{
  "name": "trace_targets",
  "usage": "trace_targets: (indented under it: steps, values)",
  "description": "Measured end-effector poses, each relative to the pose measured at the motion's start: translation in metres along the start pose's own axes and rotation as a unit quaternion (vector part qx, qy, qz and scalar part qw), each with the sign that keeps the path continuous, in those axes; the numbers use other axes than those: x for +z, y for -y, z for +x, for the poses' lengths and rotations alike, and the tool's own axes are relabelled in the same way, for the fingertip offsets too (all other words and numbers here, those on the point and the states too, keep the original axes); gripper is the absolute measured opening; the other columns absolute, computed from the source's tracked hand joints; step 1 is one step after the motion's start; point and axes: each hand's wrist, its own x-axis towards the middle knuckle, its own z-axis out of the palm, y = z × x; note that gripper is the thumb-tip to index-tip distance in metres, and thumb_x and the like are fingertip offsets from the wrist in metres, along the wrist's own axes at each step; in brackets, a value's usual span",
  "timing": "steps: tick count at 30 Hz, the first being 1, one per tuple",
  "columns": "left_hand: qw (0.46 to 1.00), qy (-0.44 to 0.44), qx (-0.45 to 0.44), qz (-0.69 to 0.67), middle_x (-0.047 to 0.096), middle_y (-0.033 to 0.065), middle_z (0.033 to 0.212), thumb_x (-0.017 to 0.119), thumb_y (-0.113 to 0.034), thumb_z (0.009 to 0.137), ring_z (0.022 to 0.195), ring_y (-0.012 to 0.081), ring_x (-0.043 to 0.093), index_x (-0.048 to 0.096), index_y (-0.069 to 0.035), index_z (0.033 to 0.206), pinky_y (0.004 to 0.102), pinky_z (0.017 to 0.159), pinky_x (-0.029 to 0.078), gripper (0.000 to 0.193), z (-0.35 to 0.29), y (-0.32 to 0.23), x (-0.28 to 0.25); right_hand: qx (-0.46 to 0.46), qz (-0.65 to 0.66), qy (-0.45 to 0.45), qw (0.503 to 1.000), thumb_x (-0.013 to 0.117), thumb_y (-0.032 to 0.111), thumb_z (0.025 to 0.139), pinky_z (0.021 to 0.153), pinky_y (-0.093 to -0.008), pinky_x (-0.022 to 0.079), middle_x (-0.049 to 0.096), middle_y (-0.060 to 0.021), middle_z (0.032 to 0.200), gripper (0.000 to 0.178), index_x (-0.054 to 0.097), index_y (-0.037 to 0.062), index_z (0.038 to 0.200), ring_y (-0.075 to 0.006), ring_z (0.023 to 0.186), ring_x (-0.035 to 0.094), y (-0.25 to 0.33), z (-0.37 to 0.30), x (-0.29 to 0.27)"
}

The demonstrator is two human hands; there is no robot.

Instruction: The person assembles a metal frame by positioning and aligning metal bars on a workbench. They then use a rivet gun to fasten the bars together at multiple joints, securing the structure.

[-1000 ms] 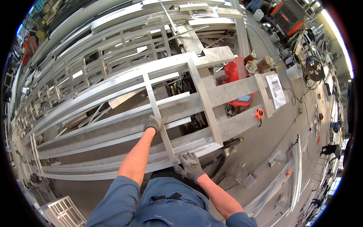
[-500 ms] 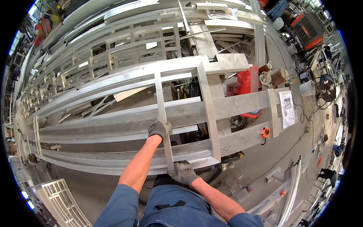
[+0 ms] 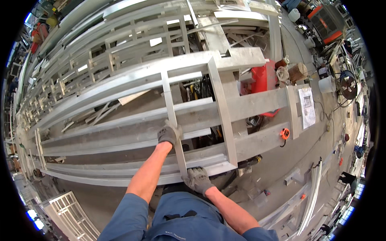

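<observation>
My left hand (image 3: 170,134), in a grey work glove, is closed round the middle of a narrow metal crossbar (image 3: 169,100). This bar spans a long silver metal frame, a short way left of the frame's end bar (image 3: 222,116). At the bar's near end, my right hand (image 3: 197,179), gloved alike, is closed with its fingers over the joint with the near rail (image 3: 136,181). Its thumb side is partly hidden. The frame lies flat across wide metal support beams (image 3: 257,111).
An orange tape measure (image 3: 284,133) and a printed drawing sheet (image 3: 306,107) lie on the supports at the right. Beneath stands a red object (image 3: 265,78). More metal frames (image 3: 108,60) are stacked beyond. Cables and loose profiles (image 3: 313,193) lie on the floor at right.
The whole view has shifted slightly, with the frame a little higher in it. Both hands keep their places on the crossbar and near rail.
</observation>
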Motion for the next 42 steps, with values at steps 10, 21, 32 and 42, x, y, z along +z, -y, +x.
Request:
trace_targets:
  steps: [10, 21, 32, 42]
  values:
    - [0.927, -0.259, 0.222, -0.157, 0.073, 0.0198, 0.093, 0.065, -0.035, 0.098, 0.088, 0.0395, 0.071, 0.069, -0.001, 0.114, 0.0453, 0.081, 0.054, 0.038, -0.068, 0.043, -0.033, 0.071, 0.065, 0.102, 0.990, 0.037, 0.039, 0.106, 0.091, -0.0468, 0.051, 0.077, -0.0114, 0.100, 0.045, 0.077, 0.0205, 0.099, -0.0346, 0.097, 0.071, -0.022, 0.009, 0.004]
    - [0.934, -0.248, 0.256, -0.007, 0.069, 0.0166, 0.094, 0.066, -0.038, 0.090, 0.091, 0.0403, 0.064, 0.063, -0.001, 0.111, 0.0527, 0.092, 0.047, 0.042, -0.213, 0.110, 0.094, 0.093, 0.080, 0.158, 0.980, 0.036, 0.044, 0.108, 0.093, -0.0526, 0.049, 0.072, -0.0248, 0.105, 0.049, 0.073, 0.0117, 0.115, -0.0445, 0.105, 0.066, -0.028, 0.018, -0.033]
    - [0.941, -0.238, 0.234, 0.052, 0.069, 0.0136, 0.086, 0.065, -0.030, 0.083, 0.085, 0.0359, 0.064, 0.068, -0.009, 0.092, 0.0498, 0.085, 0.048, 0.023, -0.195, 0.129, 0.132, 0.020, 0.005, -0.046, 0.999, 0.041, 0.027, 0.107, 0.087, -0.0521, 0.050, 0.074, -0.0168, 0.094, 0.031, 0.068, 0.0126, 0.105, -0.0415, 0.094, 0.068, -0.076, -0.016, -0.044]
    - [0.925, -0.257, 0.276, 0.050, 0.070, 0.0119, 0.083, 0.065, -0.035, 0.092, 0.080, 0.0357, 0.064, 0.068, -0.009, 0.087, 0.0489, 0.078, 0.047, 0.026, -0.193, 0.124, 0.132, 0.080, -0.031, -0.166, 0.982, 0.046, 0.026, 0.104, 0.070, -0.0515, 0.049, 0.071, -0.0099, 0.077, 0.025, 0.061, 0.0141, 0.088, -0.0356, 0.077, 0.070, -0.075, -0.015, -0.016]
